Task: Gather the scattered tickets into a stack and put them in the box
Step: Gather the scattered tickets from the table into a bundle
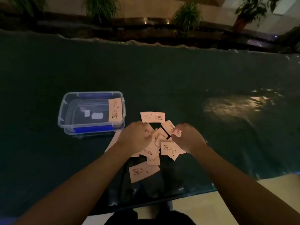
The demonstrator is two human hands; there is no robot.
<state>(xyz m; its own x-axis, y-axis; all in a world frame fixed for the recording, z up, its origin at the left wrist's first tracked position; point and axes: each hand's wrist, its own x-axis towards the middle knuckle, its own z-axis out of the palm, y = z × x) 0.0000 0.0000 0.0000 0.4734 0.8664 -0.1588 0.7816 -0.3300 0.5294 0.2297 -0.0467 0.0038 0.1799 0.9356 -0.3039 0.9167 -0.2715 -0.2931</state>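
Observation:
Several pale pink tickets (167, 148) lie in a loose overlapping pile on the dark table. One ticket (152, 117) lies apart at the far side of the pile, another (142, 172) at the near side. My left hand (134, 138) rests on the pile's left side, fingers curled onto tickets. My right hand (188, 138) presses on the right side, fingertips on a ticket (168, 127). A clear plastic box (65, 111) with blue clips stands to the left; one ticket (115, 112) leans inside at its right end.
The dark glossy table (178, 78) stretches far and right, with a light reflection (235, 104). Its near edge runs above a pale floor (211, 205). Potted plants (186, 15) line a ledge behind the table.

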